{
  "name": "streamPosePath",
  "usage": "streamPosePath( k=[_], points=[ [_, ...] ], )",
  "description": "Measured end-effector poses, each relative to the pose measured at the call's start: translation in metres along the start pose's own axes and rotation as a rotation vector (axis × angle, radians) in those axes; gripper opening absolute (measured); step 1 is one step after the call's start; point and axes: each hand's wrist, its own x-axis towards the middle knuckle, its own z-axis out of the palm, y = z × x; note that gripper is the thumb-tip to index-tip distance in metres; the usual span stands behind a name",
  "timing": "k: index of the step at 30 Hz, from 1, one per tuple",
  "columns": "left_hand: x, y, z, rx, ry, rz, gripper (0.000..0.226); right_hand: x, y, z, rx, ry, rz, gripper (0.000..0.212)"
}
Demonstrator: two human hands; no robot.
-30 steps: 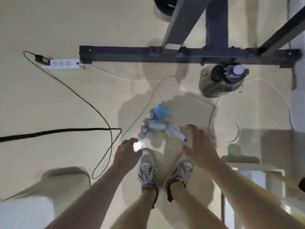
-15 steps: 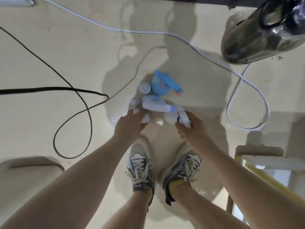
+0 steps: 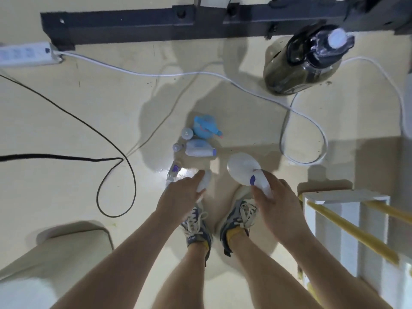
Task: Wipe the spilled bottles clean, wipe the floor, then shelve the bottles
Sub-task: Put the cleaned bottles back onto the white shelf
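Bottle-wiping step: the right hand (image 3: 275, 197) grips a white bottle (image 3: 242, 169) above the floor (image 3: 66, 121), the left hand (image 3: 181, 197) holds a small white item (image 3: 204, 181), cloth or bottle unclear; other bottles (image 3: 199, 148) lie below, so rubbing the held bottle likely comes next.

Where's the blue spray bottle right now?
Head view, near frame centre: the blue spray bottle is at the far end of the spilled group, right of a small clear bottle and just beyond the white purple-capped bottle lying on its side.
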Motion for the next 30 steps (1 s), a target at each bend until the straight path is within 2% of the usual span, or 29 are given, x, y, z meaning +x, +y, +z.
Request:
streamPosePath(
  k=[2,4,6,8,11,16,18,20,24,26,30],
  points=[
    [-0.030,0.027,-0.029,-0.060,0.053,0.008,0.050,-0.029,-0.021,-0.037,0.120,0.127,-0.022,0.012],
    [-0.063,0.055,-0.066,-0.202,0.098,-0.009,0.050,-0.061,-0.041,-0.075,0.238,0.238,0.002,0.014],
    [-0.096,0.081,-0.101,-0.354,0.149,-0.023,0.049,-0.093,-0.058,-0.112,0.355,0.314,0.025,0.005],
    [-0.128,0.107,-0.140,-0.468,0.212,0.002,0.046,-0.132,-0.073,-0.147,0.387,0.364,0.004,0.011],
    [-0.177,0.148,-0.194,-0.522,0.258,0.124,0.042,-0.212,-0.094,-0.197,0.412,0.486,-0.030,0.025],
    [-0.255,0.233,-0.266,-0.498,0.215,0.404,0.030,-0.367,-0.095,-0.256,0.442,0.738,0.008,0.020],
    [-0.286,0.275,-0.283,-0.500,0.157,0.494,0.034,-0.421,-0.083,-0.270,0.498,0.889,0.073,0.018],
    [-0.315,0.313,-0.285,-0.498,0.104,0.544,0.037,-0.466,-0.062,-0.273,0.611,1.016,0.170,0.019],
    [-0.373,0.381,-0.264,-0.453,0.067,0.662,0.041,-0.544,-0.021,-0.267,0.734,1.144,0.286,0.011],
    [-0.403,0.411,-0.243,-0.364,0.045,0.724,0.043,-0.580,0.003,-0.265,0.778,1.207,0.337,0.009],
    [-0.460,0.461,-0.173,-0.145,-0.016,0.819,0.040,-0.643,0.073,-0.261,0.800,1.259,0.395,0.020]
  ],
)
